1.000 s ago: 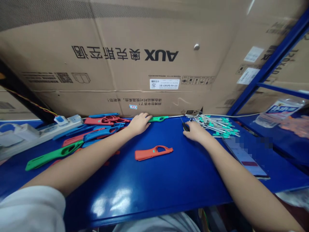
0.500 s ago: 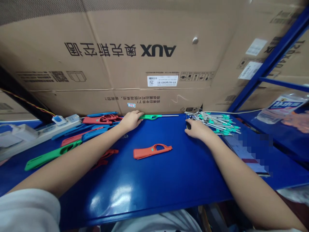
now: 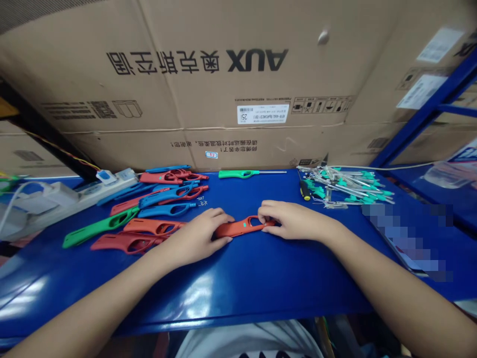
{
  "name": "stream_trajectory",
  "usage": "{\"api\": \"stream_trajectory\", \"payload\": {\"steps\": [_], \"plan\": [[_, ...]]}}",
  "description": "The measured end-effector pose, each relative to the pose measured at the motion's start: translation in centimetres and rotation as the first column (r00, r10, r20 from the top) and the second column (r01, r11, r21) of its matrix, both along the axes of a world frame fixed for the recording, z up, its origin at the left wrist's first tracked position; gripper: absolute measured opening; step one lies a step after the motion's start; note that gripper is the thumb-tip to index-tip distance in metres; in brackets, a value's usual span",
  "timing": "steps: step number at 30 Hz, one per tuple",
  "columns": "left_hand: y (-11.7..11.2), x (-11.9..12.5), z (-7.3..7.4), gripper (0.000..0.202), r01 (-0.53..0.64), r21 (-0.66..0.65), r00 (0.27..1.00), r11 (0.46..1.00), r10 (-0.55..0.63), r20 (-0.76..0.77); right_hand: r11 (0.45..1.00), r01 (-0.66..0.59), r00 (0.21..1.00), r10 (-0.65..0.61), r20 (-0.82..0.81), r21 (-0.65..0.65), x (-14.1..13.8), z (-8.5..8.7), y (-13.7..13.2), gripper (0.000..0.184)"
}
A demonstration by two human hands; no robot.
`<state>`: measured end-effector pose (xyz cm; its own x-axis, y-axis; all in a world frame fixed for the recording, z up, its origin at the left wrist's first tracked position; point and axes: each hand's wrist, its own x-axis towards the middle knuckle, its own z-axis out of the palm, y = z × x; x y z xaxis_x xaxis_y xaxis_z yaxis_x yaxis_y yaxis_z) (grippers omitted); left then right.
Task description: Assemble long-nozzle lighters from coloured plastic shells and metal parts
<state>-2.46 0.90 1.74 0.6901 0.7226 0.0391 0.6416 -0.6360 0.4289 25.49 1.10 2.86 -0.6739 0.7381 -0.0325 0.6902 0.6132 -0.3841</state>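
Note:
In the middle of the blue table lies an orange-red lighter casing [image 3: 238, 227] with a finger loop and no metal tube. My left hand [image 3: 203, 232] grips its broad end between thumb and fingers. Around its narrow end the fingers of my right hand [image 3: 283, 220] are closed, hiding the tip. Behind it, against the cardboard, lies a green lighter [image 3: 238, 174] with a long metal tube. A screwdriver [image 3: 304, 190] with a black and yellow handle rests by a heap of metal tubes with teal parts [image 3: 354, 186].
To the left lie several lighter casings, among them a green one [image 3: 100, 227] and a blue one [image 3: 167, 209]. A white power strip [image 3: 95, 191] runs behind them. A large cardboard box [image 3: 208, 109] walls the back. A partly blurred flat device [image 3: 406, 243] lies at right.
My left hand has left the green lighter and my right hand the screwdriver. Both have come nearer and now hold the orange-red casing. The view has shifted slightly.

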Motion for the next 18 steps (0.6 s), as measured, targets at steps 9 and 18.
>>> {"api": "stream_trajectory", "payload": {"steps": [9,18], "plan": [[0.1,0.6,-1.6,0.039,0.042,-0.071,0.979,0.997,-0.027,0.204,1.0,0.005,1.0,-0.005,0.03,0.009,0.4,0.2,0.2,0.008],[0.3,0.5,-2.4,0.045,0.003,-0.051,0.966,0.999,0.01,0.258,1.0,-0.01,0.996,0.008,0.088,0.021,0.3,0.5,-0.1,0.005]]}}
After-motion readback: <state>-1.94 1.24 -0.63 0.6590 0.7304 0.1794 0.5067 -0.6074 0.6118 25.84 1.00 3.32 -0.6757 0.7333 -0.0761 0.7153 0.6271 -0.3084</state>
